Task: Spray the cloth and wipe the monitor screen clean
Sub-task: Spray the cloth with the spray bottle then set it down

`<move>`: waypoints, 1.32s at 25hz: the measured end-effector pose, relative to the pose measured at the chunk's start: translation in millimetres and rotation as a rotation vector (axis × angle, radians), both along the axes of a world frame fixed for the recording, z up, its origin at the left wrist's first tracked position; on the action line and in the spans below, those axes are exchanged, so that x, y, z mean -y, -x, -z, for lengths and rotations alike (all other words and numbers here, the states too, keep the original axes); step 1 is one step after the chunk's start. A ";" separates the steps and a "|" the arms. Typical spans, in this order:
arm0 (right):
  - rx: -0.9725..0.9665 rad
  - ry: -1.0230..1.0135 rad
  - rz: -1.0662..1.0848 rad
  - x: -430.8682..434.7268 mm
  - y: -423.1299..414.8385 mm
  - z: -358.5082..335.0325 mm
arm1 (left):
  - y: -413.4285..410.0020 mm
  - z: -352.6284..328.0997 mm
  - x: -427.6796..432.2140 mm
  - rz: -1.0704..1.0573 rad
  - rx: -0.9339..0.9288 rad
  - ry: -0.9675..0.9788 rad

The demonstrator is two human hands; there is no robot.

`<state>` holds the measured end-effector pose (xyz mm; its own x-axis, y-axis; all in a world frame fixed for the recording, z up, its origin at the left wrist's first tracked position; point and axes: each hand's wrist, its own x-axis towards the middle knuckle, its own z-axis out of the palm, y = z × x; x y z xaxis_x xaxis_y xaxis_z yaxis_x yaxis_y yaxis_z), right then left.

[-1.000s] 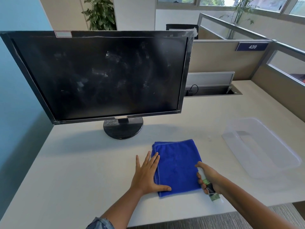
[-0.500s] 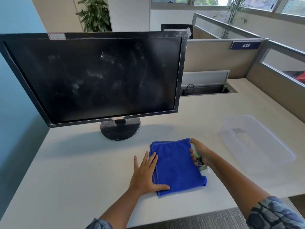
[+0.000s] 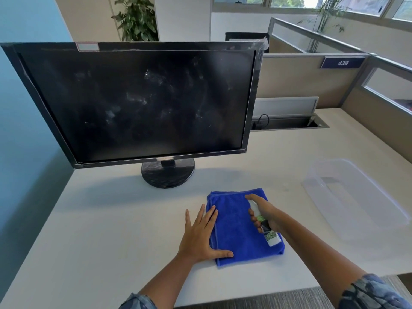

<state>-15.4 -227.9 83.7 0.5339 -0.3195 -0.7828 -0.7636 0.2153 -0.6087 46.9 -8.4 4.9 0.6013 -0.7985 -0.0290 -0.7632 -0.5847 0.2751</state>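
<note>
A folded blue microfibre cloth (image 3: 236,228) lies flat on the pale desk (image 3: 107,230), just in front of the round black foot (image 3: 167,175) of a wide black flat-panel monitor (image 3: 138,103). The monitor's dark screen is mottled with whitish smears and specks across its middle. The person's left hand (image 3: 199,236) is spread flat, fingers straight. Its palm is on the desk, and its fingertips and thumb lie over the cloth's left edge, pinning it down. The right hand (image 3: 268,214) is wrapped round a small white spray bottle with a green and black label (image 3: 272,237). The forefinger is hooked over the top of the nozzle, and the bottle is held tilted over the right half of the cloth with its base towards the person. Whether any spray is coming out I cannot tell. Off to the right, well apart from the cloth, sits a clear rectangular plastic tub (image 3: 356,197). Behind it a beige partition carries a blue plate reading 439 (image 3: 342,63).
</note>
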 end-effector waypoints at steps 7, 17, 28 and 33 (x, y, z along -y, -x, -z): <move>-0.006 0.011 -0.026 -6.6 3.9 3.1 | 0.1 0.7 0.2 0.001 -0.002 0.009; 0.061 0.038 -0.003 -4.4 12.7 6.4 | -1.3 5.5 1.0 0.001 -0.011 0.015; 0.630 0.586 0.347 78.0 35.6 1.7 | -1.4 5.5 1.7 -0.007 -0.022 0.000; 0.599 0.693 0.442 92.8 47.1 30.5 | -1.2 4.7 1.2 -0.010 -0.029 -0.003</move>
<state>-62.5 -320.7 53.2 0.5019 -0.8649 0.0067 -0.2296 -0.1407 -0.9630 48.0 -9.6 0.2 0.6084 -0.7921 -0.0488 -0.7490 -0.5934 0.2948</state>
